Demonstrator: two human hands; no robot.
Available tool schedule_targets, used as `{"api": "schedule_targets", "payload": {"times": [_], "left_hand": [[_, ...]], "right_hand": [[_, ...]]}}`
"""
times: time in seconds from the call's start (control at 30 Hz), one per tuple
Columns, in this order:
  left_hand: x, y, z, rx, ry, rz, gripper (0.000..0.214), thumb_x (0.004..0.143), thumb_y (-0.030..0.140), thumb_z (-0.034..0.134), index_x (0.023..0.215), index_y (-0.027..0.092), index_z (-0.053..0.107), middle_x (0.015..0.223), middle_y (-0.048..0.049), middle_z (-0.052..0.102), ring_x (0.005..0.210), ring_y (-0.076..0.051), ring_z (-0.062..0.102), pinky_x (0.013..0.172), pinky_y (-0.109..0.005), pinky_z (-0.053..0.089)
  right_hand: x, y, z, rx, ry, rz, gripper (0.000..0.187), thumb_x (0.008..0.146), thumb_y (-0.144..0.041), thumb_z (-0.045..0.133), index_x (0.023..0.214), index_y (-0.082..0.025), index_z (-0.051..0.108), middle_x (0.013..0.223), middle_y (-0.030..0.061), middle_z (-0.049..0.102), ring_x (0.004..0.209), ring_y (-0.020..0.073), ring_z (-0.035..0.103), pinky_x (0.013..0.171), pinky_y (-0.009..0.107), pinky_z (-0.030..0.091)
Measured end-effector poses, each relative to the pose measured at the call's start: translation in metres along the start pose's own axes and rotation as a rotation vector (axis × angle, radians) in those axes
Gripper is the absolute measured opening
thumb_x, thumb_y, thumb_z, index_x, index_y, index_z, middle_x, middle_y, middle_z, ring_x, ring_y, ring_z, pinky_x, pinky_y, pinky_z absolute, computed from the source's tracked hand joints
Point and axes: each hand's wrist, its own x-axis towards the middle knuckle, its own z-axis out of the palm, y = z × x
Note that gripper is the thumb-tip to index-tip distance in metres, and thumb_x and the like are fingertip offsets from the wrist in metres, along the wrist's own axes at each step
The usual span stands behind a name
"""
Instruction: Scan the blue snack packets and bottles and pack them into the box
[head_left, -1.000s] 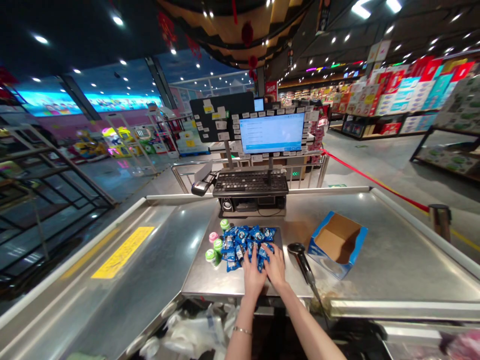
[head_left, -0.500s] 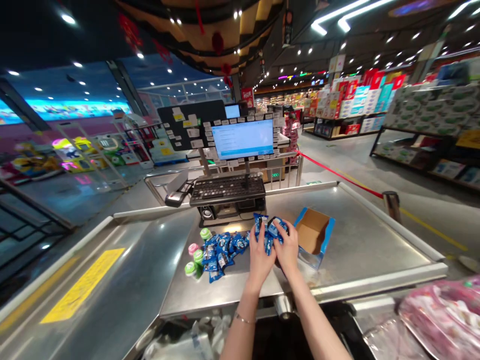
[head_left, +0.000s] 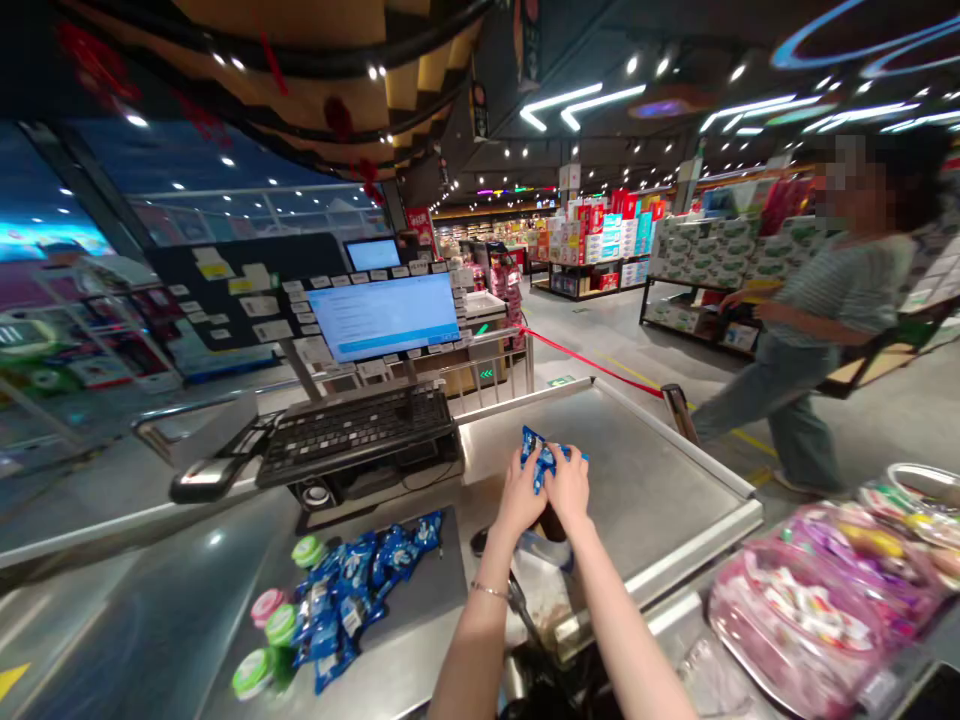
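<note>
Snack packets [head_left: 345,590] lie on the checkout counter [head_left: 652,480] — keyboard [head_left: 356,432] behind them.

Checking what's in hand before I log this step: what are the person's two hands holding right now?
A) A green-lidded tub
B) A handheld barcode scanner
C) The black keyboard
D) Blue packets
D. The left hand and right hand are closed together around blue packets, held above the steel counter.
</note>
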Motion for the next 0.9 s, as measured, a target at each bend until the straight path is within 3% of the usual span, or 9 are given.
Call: {"api": "schedule_targets", "payload": {"times": [0.2, 0.33, 0.43, 0.53, 0.63, 0.73, 0.8, 0.9], "left_hand": [[-0.002, 0.005, -0.004, 0.058, -0.083, -0.022, 0.051, 0.082, 0.02, 0.051, 0.133, 0.021, 0.047, 0.143, -0.0128, 0.034, 0.131, -0.029, 0.039, 0.109, -0.044, 0.035], [-0.003, 0.007, -0.002, 0.001, 0.009, -0.151, 0.059, 0.075, 0.016, 0.056, 0.133, 0.022, 0.047, 0.14, -0.0115, 0.038, 0.128, -0.026, 0.044, 0.109, -0.041, 0.035], [-0.006, 0.007, -0.003, -0.053, 0.069, -0.23, 0.064, 0.069, 0.013, 0.058, 0.132, 0.022, 0.048, 0.137, -0.0106, 0.041, 0.125, -0.025, 0.047, 0.108, -0.039, 0.037], [-0.011, 0.008, -0.005, -0.064, 0.022, -0.148, 0.064, 0.067, 0.012, 0.058, 0.13, 0.022, 0.05, 0.138, -0.0101, 0.041, 0.127, -0.025, 0.044, 0.11, -0.039, 0.035], [-0.011, 0.008, -0.001, -0.033, -0.136, -0.007, 0.063, 0.067, 0.012, 0.059, 0.128, 0.022, 0.053, 0.138, -0.0106, 0.043, 0.127, -0.027, 0.044, 0.109, -0.04, 0.035], [-0.006, 0.002, 0.015, 0.02, -0.276, 0.074, 0.061, 0.073, 0.016, 0.058, 0.133, 0.02, 0.049, 0.135, -0.0127, 0.048, 0.123, -0.029, 0.047, 0.106, -0.042, 0.039], [-0.002, -0.002, 0.028, 0.071, -0.269, 0.065, 0.054, 0.081, 0.018, 0.052, 0.134, 0.018, 0.048, 0.137, -0.0139, 0.048, 0.129, -0.03, 0.042, 0.108, -0.046, 0.036], [-0.002, -0.003, 0.041, 0.092, -0.157, 0.023, 0.042, 0.086, 0.016, 0.044, 0.128, 0.019, 0.054, 0.14, -0.0121, 0.047, 0.137, -0.027, 0.033, 0.113, -0.047, 0.028]], "right_hand": [[0.004, 0.003, 0.007, -0.142, -0.075, 0.022, 0.038, 0.085, -0.02, 0.049, 0.121, -0.023, 0.062, 0.13, 0.0157, 0.052, 0.117, 0.0319, 0.043, 0.089, 0.043, 0.033], [0.01, 0.004, 0.01, -0.128, -0.044, 0.06, 0.039, 0.09, -0.031, 0.047, 0.125, -0.02, 0.06, 0.138, 0.017, 0.047, 0.12, 0.0336, 0.041, 0.089, 0.044, 0.031], [0.013, 0.001, 0.01, -0.091, 0.006, 0.082, 0.04, 0.095, -0.032, 0.034, 0.121, -0.019, 0.061, 0.131, 0.0145, 0.054, 0.115, 0.0302, 0.046, 0.088, 0.042, 0.031], [0.013, -0.002, 0.007, -0.047, 0.054, 0.087, 0.042, 0.097, -0.032, 0.028, 0.116, -0.019, 0.063, 0.126, 0.012, 0.059, 0.112, 0.027, 0.05, 0.088, 0.04, 0.031], [0.008, -0.002, 0.0, -0.01, 0.102, 0.083, 0.043, 0.097, -0.032, 0.025, 0.114, -0.019, 0.062, 0.126, 0.0101, 0.059, 0.114, 0.0243, 0.05, 0.091, 0.038, 0.03], [-0.002, 0.001, -0.005, 0.067, 0.186, 0.045, 0.041, 0.096, -0.035, 0.027, 0.11, -0.02, 0.063, 0.124, 0.0084, 0.061, 0.113, 0.0228, 0.051, 0.092, 0.037, 0.029], [-0.01, 0.004, -0.006, 0.137, 0.247, 0.0, 0.039, 0.095, -0.036, 0.031, 0.105, -0.02, 0.064, 0.12, 0.0081, 0.063, 0.11, 0.0228, 0.053, 0.091, 0.036, 0.029], [-0.021, 0.009, -0.005, 0.2, 0.285, -0.046, 0.036, 0.093, -0.037, 0.034, 0.099, -0.02, 0.065, 0.115, 0.0083, 0.065, 0.107, 0.0227, 0.055, 0.091, 0.037, 0.029]]}}
